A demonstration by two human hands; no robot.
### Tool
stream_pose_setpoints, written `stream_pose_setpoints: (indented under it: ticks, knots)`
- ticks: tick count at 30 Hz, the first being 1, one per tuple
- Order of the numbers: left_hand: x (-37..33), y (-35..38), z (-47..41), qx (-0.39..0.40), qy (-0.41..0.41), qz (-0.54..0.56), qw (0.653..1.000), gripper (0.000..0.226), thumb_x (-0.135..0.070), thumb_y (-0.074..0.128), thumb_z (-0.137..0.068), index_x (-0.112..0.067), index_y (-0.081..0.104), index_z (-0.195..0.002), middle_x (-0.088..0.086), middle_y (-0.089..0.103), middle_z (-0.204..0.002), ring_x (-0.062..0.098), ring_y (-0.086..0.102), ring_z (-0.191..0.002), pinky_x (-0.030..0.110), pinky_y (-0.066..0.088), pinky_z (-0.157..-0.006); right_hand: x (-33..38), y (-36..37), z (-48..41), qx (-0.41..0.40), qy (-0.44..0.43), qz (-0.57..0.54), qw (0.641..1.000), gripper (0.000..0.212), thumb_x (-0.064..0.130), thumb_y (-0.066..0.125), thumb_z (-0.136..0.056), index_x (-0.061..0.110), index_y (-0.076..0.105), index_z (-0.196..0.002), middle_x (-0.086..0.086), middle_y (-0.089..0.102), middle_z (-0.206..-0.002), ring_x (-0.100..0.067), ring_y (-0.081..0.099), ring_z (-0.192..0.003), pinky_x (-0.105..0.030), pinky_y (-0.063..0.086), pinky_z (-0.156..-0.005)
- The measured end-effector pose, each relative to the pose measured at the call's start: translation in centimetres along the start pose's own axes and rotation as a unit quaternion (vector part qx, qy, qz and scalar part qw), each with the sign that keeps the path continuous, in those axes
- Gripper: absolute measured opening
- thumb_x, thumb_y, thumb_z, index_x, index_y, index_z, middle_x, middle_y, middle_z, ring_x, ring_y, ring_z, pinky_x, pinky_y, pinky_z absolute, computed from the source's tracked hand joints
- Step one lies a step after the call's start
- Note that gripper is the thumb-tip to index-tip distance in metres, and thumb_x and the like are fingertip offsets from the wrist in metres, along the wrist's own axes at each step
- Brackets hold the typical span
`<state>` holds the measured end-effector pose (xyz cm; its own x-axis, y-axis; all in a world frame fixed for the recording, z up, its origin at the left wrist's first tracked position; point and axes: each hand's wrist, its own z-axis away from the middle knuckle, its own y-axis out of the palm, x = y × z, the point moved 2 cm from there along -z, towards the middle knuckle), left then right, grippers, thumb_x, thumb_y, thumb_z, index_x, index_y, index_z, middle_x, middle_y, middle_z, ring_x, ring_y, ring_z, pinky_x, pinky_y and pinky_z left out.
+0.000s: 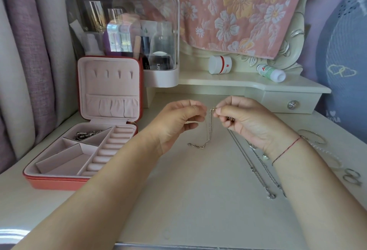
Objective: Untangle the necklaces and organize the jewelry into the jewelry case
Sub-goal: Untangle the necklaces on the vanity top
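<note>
Necklace chain (209,130) hung pinched in my right grip (244,122), its tail on the surface (198,200) | left grip (178,120) curled beside it, hold unclear | risk: a hard tug could tighten kinks or snag the two silver chains (256,170) nearby | one jewelry case (59,182) stood open at left

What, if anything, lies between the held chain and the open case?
No object on the table does. The chain hangs from the right hand, pinched at its fingertips; the case lies open to the left. Only the person's own left hand sits between them.
</note>
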<state>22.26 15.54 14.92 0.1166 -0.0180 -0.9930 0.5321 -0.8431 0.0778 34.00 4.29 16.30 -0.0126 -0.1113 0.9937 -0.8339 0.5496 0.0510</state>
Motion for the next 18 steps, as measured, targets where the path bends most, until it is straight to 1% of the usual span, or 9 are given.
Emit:
stream_pose_setpoints:
  ticks: [3,5,7,9,11,13,15,17,18]
  knots:
    - [0.2,0.3,0.1,0.028,-0.004,0.011,1.000,0.014,-0.012,0.054,-0.097,-0.012,0.061,-0.085,0.000,0.063,-0.077,0.009,0.059,-0.073,0.025,0.047,-0.079,-0.1,0.1,0.0,-0.013,-0.013,0.037,0.999,0.022,-0.011,0.058,-0.082,0.009,0.060,-0.073,-0.012,0.059,-0.074,-0.011,0.047,-0.058,-0.017,0.040,-0.055]
    - [0.3,0.5,0.2,0.037,0.000,0.019,0.999,0.016,-0.012,0.049,-0.099,-0.011,0.058,-0.086,0.001,0.063,-0.076,0.011,0.059,-0.071,0.025,0.050,-0.079,0.0,0.0,0.0,-0.018,-0.030,0.057,0.998,0.021,-0.010,0.061,-0.081,0.010,0.061,-0.074,-0.014,0.058,-0.075,-0.012,0.045,-0.059,-0.019,0.039,-0.059]
    - [0.2,0.5,0.2,0.030,0.006,0.018,0.999,0.016,-0.010,0.047,-0.100,-0.013,0.054,-0.087,-0.001,0.061,-0.068,0.011,0.056,-0.061,0.024,0.051,-0.070,0.1,0.0,0.0,-0.012,-0.056,0.084,0.995,0.020,-0.008,0.063,-0.081,0.011,0.062,-0.075,-0.007,0.058,-0.068,-0.012,0.044,-0.058,-0.023,0.038,-0.063]
    - [0.1,0.4,0.3,0.013,0.016,-0.008,1.000,0.014,-0.010,0.047,-0.101,-0.015,0.051,-0.088,-0.002,0.056,-0.063,0.009,0.044,-0.051,0.019,0.043,-0.056,0.2,0.1,0.0,-0.009,-0.079,0.105,0.991,0.019,-0.006,0.063,-0.082,0.012,0.064,-0.077,0.001,0.057,-0.063,-0.010,0.044,-0.058,-0.023,0.039,-0.065]
    - [-0.1,0.3,0.4,-0.002,0.020,-0.035,0.999,0.013,-0.011,0.049,-0.100,-0.017,0.052,-0.089,-0.003,0.050,-0.061,0.007,0.032,-0.047,0.017,0.031,-0.048,0.3,0.1,0.0,-0.015,-0.109,0.120,0.987,0.018,-0.005,0.064,-0.083,0.013,0.065,-0.079,0.005,0.059,-0.065,-0.006,0.049,-0.059,-0.018,0.041,-0.065]
    - [-0.3,0.2,0.5,-0.017,0.012,-0.046,0.999,0.013,-0.013,0.050,-0.099,-0.018,0.059,-0.091,-0.004,0.044,-0.058,0.007,0.028,-0.045,0.017,0.026,-0.046,0.4,-0.1,0.0,-0.031,-0.146,0.159,0.976,0.015,0.000,0.065,-0.084,0.014,0.067,-0.082,0.003,0.063,-0.072,-0.004,0.054,-0.065,-0.016,0.044,-0.067]
    - [-0.6,0.1,0.5,-0.024,0.005,-0.040,0.999,0.019,-0.015,0.048,-0.100,-0.017,0.067,-0.094,-0.004,0.038,-0.052,0.008,0.024,-0.043,0.018,0.022,-0.043,0.5,-0.2,0.0,-0.042,-0.175,0.209,0.961,0.013,0.004,0.065,-0.086,0.016,0.068,-0.085,0.001,0.064,-0.074,-0.004,0.054,-0.066,-0.015,0.042,-0.066]
    - [-0.7,0.1,0.5,-0.024,0.010,-0.034,0.999,0.025,-0.016,0.046,-0.100,-0.018,0.071,-0.096,-0.004,0.032,-0.046,0.009,0.020,-0.041,0.019,0.018,-0.040,0.5,-0.1,0.0,-0.041,-0.194,0.228,0.953,0.013,0.003,0.064,-0.087,0.016,0.068,-0.085,-0.001,0.064,-0.074,-0.004,0.052,-0.065,-0.015,0.040,-0.063]
    - [-0.8,0.2,0.5,-0.022,0.015,-0.038,0.999,0.025,-0.016,0.047,-0.099,-0.018,0.072,-0.097,-0.003,0.032,-0.045,0.010,0.020,-0.042,0.019,0.018,-0.040,0.5,0.0,0.0,-0.039,-0.200,0.227,0.952,0.014,0.003,0.064,-0.087,0.016,0.068,-0.085,-0.002,0.064,-0.075,-0.004,0.053,-0.067,-0.015,0.041,-0.064]
